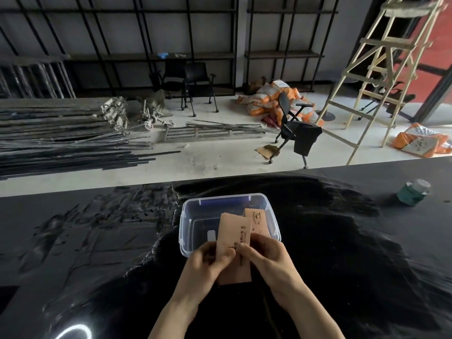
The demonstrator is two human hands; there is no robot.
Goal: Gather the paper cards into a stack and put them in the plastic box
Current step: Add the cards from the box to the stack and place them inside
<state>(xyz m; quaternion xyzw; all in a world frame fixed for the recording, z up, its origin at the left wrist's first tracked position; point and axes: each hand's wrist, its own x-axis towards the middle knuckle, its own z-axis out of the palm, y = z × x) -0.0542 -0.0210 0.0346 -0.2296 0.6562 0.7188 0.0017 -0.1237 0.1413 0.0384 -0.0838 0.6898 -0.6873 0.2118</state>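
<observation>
A stack of tan paper cards [234, 234] with dark print is held upright over the near edge of a clear plastic box [188, 216] on the black table. My left hand [210, 261] grips the stack's left side and my right hand [265, 256] grips its right side. Another tan card [256, 217] leans inside the box behind the stack, toward the box's right wall. The lower part of the stack reaches below my fingers, in front of the box.
A green-labelled jar [413, 192] stands at the table's far right. The glossy black table [97, 241] stretches to both sides. Beyond its far edge are a floor with metal rods, office chairs [297, 128], orange sacks and a wooden ladder [381, 69].
</observation>
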